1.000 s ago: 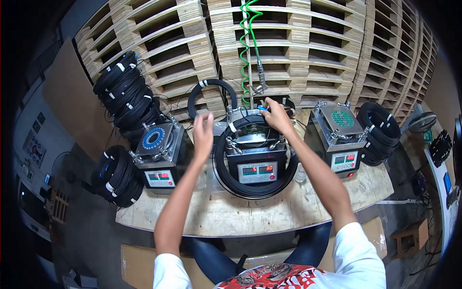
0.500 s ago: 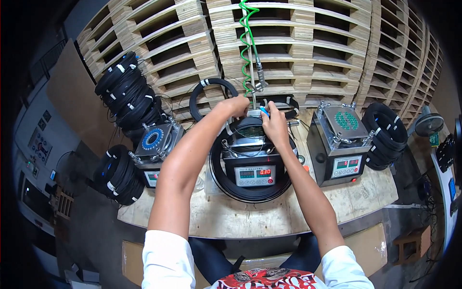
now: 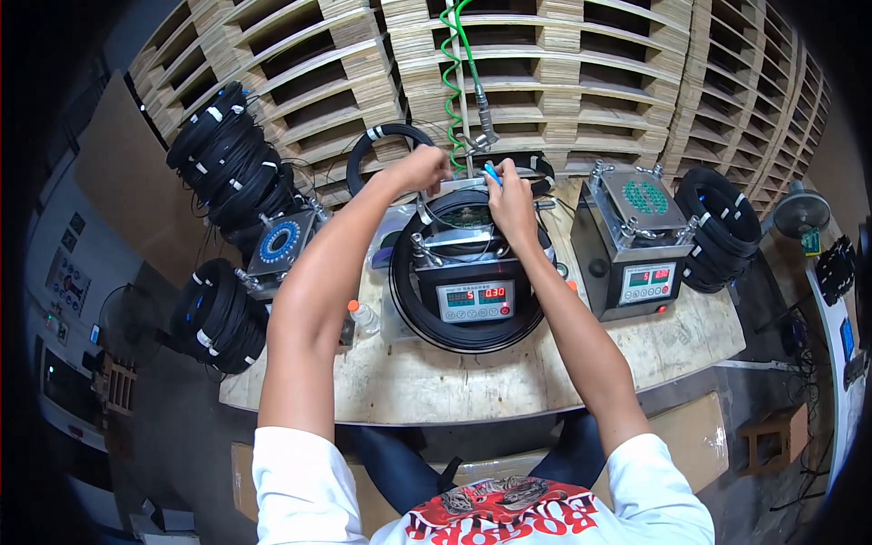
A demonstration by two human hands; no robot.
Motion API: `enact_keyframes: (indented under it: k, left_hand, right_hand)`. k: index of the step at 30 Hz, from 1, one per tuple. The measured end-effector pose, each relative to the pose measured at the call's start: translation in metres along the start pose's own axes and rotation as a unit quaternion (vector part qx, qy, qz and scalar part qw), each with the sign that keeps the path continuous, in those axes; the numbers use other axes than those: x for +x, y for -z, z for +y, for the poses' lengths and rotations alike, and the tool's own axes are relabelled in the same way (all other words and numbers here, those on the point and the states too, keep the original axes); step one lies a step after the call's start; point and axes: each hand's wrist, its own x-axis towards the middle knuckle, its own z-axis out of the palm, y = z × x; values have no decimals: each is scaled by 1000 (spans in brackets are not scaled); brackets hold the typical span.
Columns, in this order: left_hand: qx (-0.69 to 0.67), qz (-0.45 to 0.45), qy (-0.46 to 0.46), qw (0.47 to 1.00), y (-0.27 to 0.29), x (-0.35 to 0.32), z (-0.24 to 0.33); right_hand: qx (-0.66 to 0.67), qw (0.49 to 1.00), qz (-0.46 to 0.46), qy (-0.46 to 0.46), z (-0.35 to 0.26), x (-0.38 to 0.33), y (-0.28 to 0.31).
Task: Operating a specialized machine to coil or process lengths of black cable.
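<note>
Both my hands work at the back of the middle polishing machine (image 3: 476, 300), a black box with a lit display and a metal top. My left hand (image 3: 423, 170) is closed with its fingers curled, over the machine's far left corner; whatever is between its fingertips is hidden. Just right of it, my right hand (image 3: 514, 207) pinches a small blue pen-like piece (image 3: 492, 173) between thumb and fingers. A large coil of black cable (image 3: 406, 313) loops around the machine, and part of it rises over the top plate.
Similar machines stand left, with a blue ring plate (image 3: 280, 243), and right, with a green-dotted plate (image 3: 646, 197). Black cable coils (image 3: 222, 168) pile up beside them. A green air hose (image 3: 451, 86) hangs before wooden pallets (image 3: 618, 68). An orange-capped bottle (image 3: 364, 318) stands by my left forearm.
My left hand has shifted a little left, away from my right hand. More of the blue piece shows above my right fingers. The orange-capped bottle has come into sight.
</note>
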Motion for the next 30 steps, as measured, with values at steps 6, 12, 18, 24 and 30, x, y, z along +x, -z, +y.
enact_keyframes:
  k: [6, 12, 18, 24, 30]
  left_hand:
    - [-174, 218, 76, 957, -11, -88, 21]
    - [-105, 330, 150, 926, -78, -162, 41]
    - [-380, 379, 154, 830, -118, -175, 52]
    - [-302, 316, 216, 873, -123, -182, 16]
    - [10, 465, 142, 874, -139, -184, -15]
  right_hand:
    - [-68, 976, 143, 152, -29, -22, 19]
    - [-37, 999, 35, -10, -48, -82, 33]
    - [202, 966, -100, -128, -46, -101, 35]
    - [348, 892, -202, -205, -31, -79, 74]
    - [256, 900, -310, -167, -12, -48, 109]
